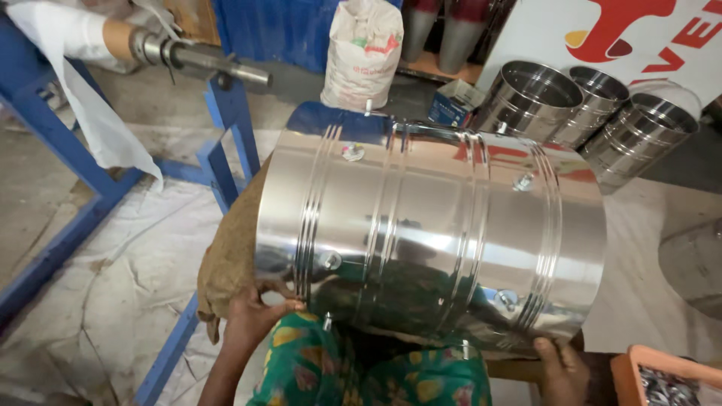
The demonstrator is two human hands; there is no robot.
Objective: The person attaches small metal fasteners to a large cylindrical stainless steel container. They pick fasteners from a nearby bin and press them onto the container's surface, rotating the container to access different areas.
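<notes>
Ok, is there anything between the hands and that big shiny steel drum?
Nothing visible. The left hand rests directly on the steel drum at its left rim, and the right hand touches its lower right edge. The drum lies on its side over a brown sack.

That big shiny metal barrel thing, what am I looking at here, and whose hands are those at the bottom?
This is one picture from a camera worn on a person's head, looking down at their own hands. The large steel drum lies on its side across their lap, resting partly on brown sacking. The left hand grips its left rim and the right hand steadies its right rim. Behind stand three smaller steel containers, a white sack and a blue metal frame. An orange tray of small metal parts sits at lower right.
</notes>
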